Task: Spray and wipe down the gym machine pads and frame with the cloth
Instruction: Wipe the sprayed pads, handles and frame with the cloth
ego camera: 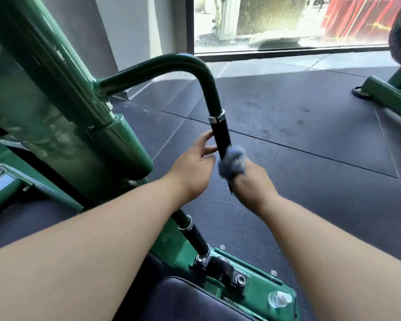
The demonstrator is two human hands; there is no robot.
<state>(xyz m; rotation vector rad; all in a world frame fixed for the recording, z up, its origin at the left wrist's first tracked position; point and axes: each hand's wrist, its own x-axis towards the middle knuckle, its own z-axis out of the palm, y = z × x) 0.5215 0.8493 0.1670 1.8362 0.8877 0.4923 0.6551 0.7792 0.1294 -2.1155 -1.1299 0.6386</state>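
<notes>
Head view, one frame.

Right hand (252, 184), just right of centre: fingers curled round a blue-grey crumpled cloth (233, 162). The cloth is bunched against the lower part of the black cylindrical rubber grip (220, 135), covering its right side and front. The grip's bottom end is hidden behind the cloth and hand.

Left hand (192, 169), at centre, 9 o'clock of the cloth: fingers loosely straight and close together, tips touching the grip's left side. It holds nothing.

The grip sits below a chrome collar on the green curved steel handle tube (195, 63). The tube arches up toward 12 o'clock and joins the thick green painted frame upright (56, 84) at 10 o'clock.

A second, shorter black grip (196, 238) at 6 o'clock runs down to a green base plate (259, 281).

A small clear plastic item with a whitish tip (279, 298) lies on that plate at 5 o'clock; cannot tell what it is.

Black padded cushion (183, 300) at 6 o'clock, at the bottom edge.

Dark rubber tile floor (310, 117) from 1 to 4 o'clock. Another green machine's foot (380, 91) at 2 o'clock. Window (287, 24) between 12 and 1 o'clock.
</notes>
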